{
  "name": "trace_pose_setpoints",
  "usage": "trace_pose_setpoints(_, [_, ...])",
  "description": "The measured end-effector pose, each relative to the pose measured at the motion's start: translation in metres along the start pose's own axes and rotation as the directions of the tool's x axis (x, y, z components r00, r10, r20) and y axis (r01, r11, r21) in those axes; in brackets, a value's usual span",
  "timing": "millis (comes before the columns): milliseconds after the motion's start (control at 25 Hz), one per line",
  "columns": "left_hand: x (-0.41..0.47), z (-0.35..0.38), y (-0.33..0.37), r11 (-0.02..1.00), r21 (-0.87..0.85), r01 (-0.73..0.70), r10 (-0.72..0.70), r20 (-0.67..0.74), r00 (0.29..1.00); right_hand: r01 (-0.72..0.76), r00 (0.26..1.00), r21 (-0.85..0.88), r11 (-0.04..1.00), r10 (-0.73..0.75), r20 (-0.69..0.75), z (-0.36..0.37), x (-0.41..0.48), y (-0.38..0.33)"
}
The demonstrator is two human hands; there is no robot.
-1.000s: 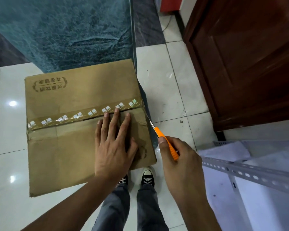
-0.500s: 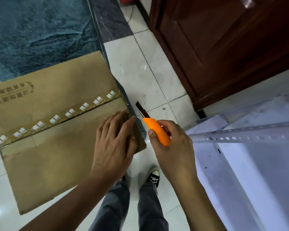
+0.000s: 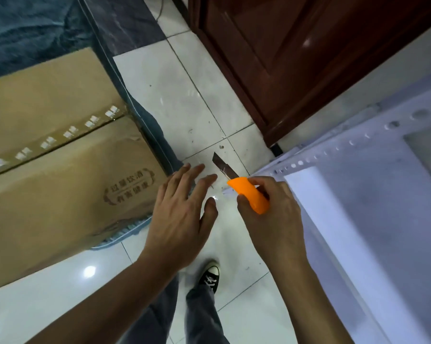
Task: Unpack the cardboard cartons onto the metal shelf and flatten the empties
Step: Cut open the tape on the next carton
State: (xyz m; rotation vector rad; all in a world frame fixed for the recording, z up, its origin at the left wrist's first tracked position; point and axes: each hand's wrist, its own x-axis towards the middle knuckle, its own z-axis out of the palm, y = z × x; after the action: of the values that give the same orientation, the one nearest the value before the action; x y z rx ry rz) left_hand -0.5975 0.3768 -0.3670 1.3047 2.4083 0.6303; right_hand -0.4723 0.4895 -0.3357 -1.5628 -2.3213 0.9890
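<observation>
The cardboard carton (image 3: 60,170) lies at the left of the view, partly on a blue rug (image 3: 23,33) and partly on the white tiled floor (image 3: 184,95). A strip of printed tape (image 3: 55,137) runs across its top along the seam between the two flaps, and a printed emblem shows on the near flap. The left hand (image 3: 179,212) is positioned just beside the carton's near right corner, above the floor; its grip is spread, fingers straight and apart, holding nothing. Contact with the carton cannot be confirmed. The right hand (image 3: 271,219) is level with the left, near it but apart, its grip curled round the orange handle of a utility knife (image 3: 249,194). The blade (image 3: 224,167) is extended and points away from the person, over the floor between the carton and the metal shelf (image 3: 358,194). The shelf, white with perforated angle rails, stands at the right, next to a dark wooden door (image 3: 308,58). One black-and-white shoe (image 3: 210,275) is visible below the hands.
</observation>
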Motion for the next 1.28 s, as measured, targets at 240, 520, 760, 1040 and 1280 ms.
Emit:
trace_pose_setpoints(240, [-0.016,0.032,0.043,0.999,0.0,-0.05,0.05,0.037,0.998,-0.046,0.998,-0.008,0.999,0.046,-0.04,-0.031,-0.018,0.055])
trace_pose_setpoints(520, [-0.027,0.061,0.085,0.99,-0.039,-0.133,0.135,0.054,0.989,-0.119,0.985,-0.016,0.993,0.116,-0.124,-0.063,-0.023,0.119])
trace_pose_setpoints(760, [-0.028,0.084,0.106,0.981,-0.041,-0.19,0.191,0.036,0.981,-0.17,0.96,-0.055,0.984,0.153,-0.235,-0.069,0.001,0.171])
trace_pose_setpoints(1040, [-0.026,0.096,0.112,0.981,-0.052,-0.187,0.189,0.019,0.982,-0.188,0.954,-0.093,0.978,0.159,-0.256,-0.064,0.019,0.204])
trace_pose_setpoints(1280, [-0.023,0.093,0.113,0.986,-0.048,-0.16,0.161,0.021,0.987,-0.166,0.96,-0.114,0.98,0.134,-0.246,-0.067,0.022,0.214])
